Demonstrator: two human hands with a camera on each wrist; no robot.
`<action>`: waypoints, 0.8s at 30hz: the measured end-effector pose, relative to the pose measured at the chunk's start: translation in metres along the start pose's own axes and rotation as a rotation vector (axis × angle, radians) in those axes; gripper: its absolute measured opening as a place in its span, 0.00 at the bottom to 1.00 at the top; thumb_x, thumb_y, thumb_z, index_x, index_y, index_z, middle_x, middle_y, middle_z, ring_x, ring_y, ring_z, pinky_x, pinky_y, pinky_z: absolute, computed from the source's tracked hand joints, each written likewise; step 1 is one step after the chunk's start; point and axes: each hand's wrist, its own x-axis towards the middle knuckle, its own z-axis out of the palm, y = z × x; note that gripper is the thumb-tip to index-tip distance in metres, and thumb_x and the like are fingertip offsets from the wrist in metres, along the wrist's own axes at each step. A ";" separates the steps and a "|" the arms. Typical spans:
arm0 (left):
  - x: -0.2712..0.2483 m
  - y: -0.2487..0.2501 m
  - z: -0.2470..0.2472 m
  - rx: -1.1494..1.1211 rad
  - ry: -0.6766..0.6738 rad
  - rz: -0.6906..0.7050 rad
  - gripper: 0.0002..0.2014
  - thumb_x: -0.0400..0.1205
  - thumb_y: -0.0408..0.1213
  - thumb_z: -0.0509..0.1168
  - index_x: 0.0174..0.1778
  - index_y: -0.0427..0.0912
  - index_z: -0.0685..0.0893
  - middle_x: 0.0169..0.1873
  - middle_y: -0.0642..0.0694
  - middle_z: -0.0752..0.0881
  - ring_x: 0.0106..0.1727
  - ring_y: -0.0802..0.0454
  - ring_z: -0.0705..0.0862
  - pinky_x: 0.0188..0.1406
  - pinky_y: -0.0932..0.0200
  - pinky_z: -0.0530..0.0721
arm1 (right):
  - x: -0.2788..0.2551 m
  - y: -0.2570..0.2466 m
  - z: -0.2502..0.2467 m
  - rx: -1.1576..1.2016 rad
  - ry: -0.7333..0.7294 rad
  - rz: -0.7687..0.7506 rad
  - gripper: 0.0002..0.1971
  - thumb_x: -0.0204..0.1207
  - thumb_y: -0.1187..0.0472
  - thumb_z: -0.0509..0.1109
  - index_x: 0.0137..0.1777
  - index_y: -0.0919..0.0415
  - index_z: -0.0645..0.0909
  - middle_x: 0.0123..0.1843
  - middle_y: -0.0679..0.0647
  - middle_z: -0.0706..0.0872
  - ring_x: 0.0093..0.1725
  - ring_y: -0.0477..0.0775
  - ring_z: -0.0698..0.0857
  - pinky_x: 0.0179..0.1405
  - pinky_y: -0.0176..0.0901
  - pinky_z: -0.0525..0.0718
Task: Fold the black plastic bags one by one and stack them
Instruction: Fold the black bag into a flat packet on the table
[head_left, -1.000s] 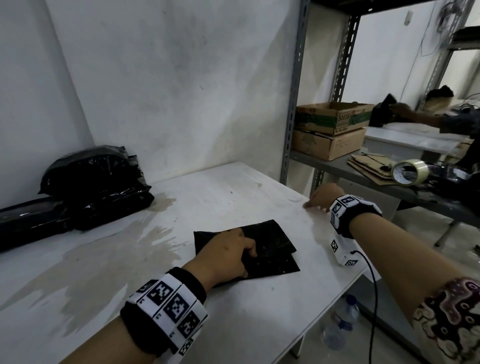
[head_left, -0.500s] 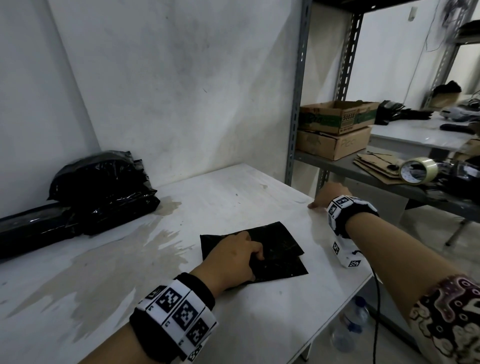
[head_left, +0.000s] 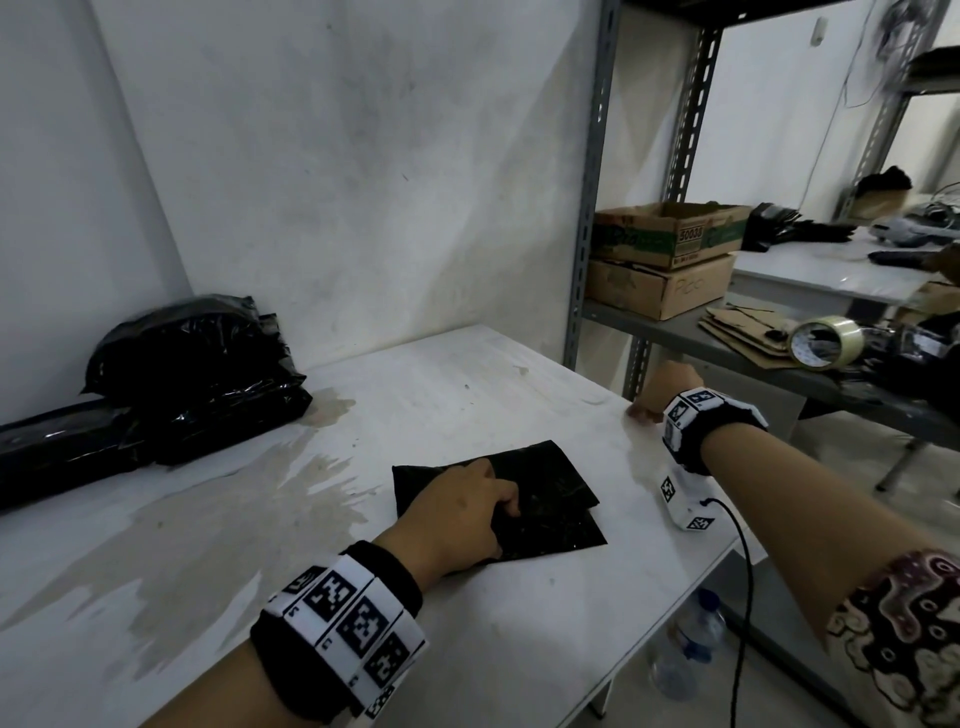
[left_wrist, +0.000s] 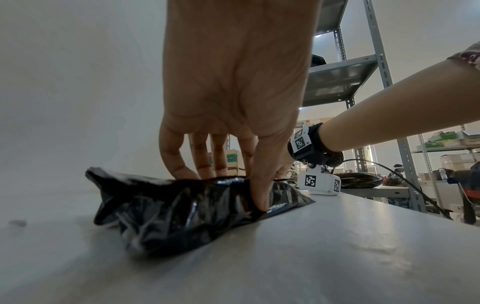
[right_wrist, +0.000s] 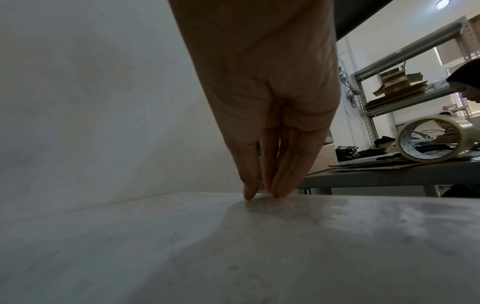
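Two folded black bags (head_left: 545, 499) lie overlapped near the tabletop's (head_left: 519, 649) right edge, corners pointing rightward; the left hand (head_left: 457, 514) pinches them, thumb (left_wrist: 262, 185) against fingers; the right hand (head_left: 662, 387), fingers straight and together, touches the far right edge; an unfolded bag pile (head_left: 192, 374) sits far left.

folded bags (head_left: 524, 499) mid-table (head_left: 519, 623), bag pile (head_left: 192, 374) rear-left, shelf (head_left: 675, 338) right

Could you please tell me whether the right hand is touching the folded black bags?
Apart. The head view shows the right hand at the table's far edge, bare tabletop between it and the folded black bags.
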 end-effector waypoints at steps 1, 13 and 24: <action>0.000 0.000 0.000 -0.001 0.000 0.000 0.17 0.73 0.36 0.73 0.58 0.49 0.82 0.55 0.48 0.75 0.56 0.49 0.76 0.51 0.59 0.74 | -0.002 0.000 -0.001 -0.007 -0.012 0.010 0.23 0.78 0.46 0.71 0.61 0.66 0.84 0.61 0.57 0.86 0.62 0.57 0.85 0.58 0.44 0.85; 0.000 0.000 0.001 -0.001 0.015 0.011 0.16 0.74 0.36 0.72 0.58 0.49 0.82 0.54 0.49 0.74 0.55 0.49 0.75 0.47 0.62 0.70 | 0.005 0.003 0.003 -0.035 0.011 0.047 0.18 0.75 0.54 0.75 0.58 0.67 0.83 0.58 0.60 0.87 0.59 0.60 0.86 0.57 0.46 0.86; 0.001 0.000 0.001 0.003 0.020 0.016 0.16 0.74 0.36 0.72 0.57 0.49 0.82 0.51 0.51 0.72 0.52 0.52 0.74 0.43 0.62 0.68 | 0.009 0.007 0.003 -0.028 -0.024 0.033 0.25 0.76 0.43 0.72 0.60 0.66 0.83 0.61 0.59 0.86 0.61 0.59 0.85 0.58 0.45 0.83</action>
